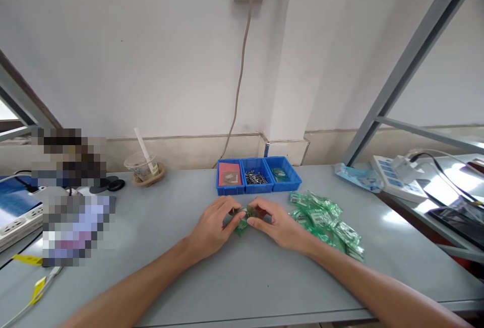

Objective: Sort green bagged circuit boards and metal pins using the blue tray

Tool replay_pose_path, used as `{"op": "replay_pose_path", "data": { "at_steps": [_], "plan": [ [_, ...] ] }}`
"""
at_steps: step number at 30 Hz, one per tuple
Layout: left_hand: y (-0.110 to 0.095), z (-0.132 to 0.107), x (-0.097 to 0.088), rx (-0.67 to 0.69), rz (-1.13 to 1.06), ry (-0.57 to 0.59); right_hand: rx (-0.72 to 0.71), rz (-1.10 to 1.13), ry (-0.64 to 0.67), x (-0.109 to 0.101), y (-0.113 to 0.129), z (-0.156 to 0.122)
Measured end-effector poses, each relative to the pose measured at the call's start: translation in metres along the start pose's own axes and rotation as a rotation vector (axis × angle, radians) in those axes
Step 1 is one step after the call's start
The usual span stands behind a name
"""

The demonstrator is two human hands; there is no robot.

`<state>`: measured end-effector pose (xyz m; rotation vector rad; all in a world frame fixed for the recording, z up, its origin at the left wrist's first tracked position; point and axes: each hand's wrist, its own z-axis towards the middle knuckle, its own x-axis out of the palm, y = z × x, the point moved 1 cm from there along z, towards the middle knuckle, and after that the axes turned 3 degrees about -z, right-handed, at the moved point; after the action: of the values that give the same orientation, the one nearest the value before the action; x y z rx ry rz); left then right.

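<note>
Between my two hands, just in front of the blue bins, is a small green plastic bag (242, 227). My left hand (215, 224) pinches its left side between thumb and fingers. My right hand (274, 223) is closed at its right side, by a small dark piece whose kind I cannot make out. Beyond the hands stand three joined blue bins (244, 190). The left one has a pinkish-red sheet (227, 168), the middle one small metal parts (256, 178), the right one green packets (279, 173). Right of my right hand lies a pile of filled green bags (319, 217).
A plastic cup (139, 164) with a straw stands on a round coaster at the back left. Power strips (22, 224) and cables lie at the far left; another strip (397, 179) is at the right. A blue packet (357, 178) and a metal frame post (393, 86) stand nearby.
</note>
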<state>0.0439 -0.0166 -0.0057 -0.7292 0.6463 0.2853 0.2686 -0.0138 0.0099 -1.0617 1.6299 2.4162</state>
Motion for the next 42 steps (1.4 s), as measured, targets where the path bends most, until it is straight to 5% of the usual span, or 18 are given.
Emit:
{"op": "replay_pose_path", "data": {
  "at_steps": [22,33,42],
  "plan": [
    [0.001,0.002,-0.003,-0.058,-0.011,0.059,-0.016,-0.162,0.01,0.002,-0.001,0.0],
    [0.004,0.005,-0.006,-0.049,-0.047,0.037,0.041,0.052,-0.136,-0.003,0.001,0.0],
    [0.003,0.003,-0.011,0.16,0.087,0.004,0.148,0.379,-0.202,-0.009,-0.006,0.008]
  ]
}}
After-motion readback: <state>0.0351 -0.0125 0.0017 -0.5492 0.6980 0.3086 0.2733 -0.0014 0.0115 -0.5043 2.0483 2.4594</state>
